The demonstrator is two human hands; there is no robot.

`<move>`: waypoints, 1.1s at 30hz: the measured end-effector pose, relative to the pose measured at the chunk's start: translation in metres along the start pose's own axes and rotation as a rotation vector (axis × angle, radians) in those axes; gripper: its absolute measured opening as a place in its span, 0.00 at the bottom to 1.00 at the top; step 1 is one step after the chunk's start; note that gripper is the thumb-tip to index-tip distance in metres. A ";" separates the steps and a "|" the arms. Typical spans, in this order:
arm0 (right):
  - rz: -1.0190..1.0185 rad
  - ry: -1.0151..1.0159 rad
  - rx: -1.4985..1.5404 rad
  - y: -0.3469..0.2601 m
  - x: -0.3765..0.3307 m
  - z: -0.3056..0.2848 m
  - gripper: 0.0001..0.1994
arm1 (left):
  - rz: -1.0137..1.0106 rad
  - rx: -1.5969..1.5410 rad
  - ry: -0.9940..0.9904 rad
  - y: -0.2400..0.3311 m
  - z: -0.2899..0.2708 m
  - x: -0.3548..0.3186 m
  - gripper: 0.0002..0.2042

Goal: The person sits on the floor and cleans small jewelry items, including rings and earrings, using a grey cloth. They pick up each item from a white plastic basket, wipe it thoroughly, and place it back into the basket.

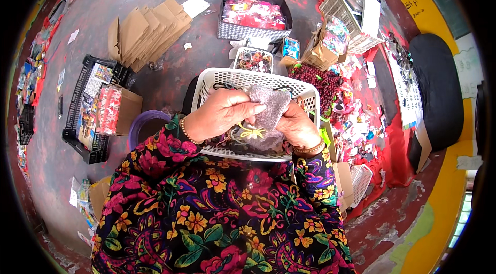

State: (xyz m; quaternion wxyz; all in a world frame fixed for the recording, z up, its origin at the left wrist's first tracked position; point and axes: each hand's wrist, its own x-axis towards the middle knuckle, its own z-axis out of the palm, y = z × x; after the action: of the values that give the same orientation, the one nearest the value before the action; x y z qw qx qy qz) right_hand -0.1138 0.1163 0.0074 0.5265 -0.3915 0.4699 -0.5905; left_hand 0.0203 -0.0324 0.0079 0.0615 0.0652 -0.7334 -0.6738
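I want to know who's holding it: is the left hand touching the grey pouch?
Touching. The head view shows the left hand with its fingers pressed on the grey pouch.

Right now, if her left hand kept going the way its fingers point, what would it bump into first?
Probably the grey sheer fabric pouch its fingertips already pinch, then the right hand behind it; depth is hard to judge.
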 end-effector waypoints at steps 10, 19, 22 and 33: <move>0.052 0.040 -0.008 0.005 -0.002 0.001 0.17 | -0.083 -0.801 0.243 -0.008 0.005 -0.001 0.14; -0.082 0.254 0.540 0.026 0.001 0.007 0.19 | 0.218 -0.494 -0.045 -0.005 0.015 -0.001 0.16; -0.002 0.295 0.605 0.027 0.008 0.014 0.20 | 0.289 -0.399 0.001 -0.010 0.021 0.001 0.19; -0.005 0.478 0.627 0.022 0.011 0.005 0.19 | -0.051 -0.910 0.184 -0.003 -0.002 -0.003 0.08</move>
State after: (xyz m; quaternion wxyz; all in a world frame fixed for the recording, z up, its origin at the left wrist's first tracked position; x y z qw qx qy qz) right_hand -0.1053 0.1043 -0.0126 0.4949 -0.0643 0.3754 -0.7810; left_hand 0.0233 -0.0337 0.0051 0.1321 0.1091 -0.3530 -0.9198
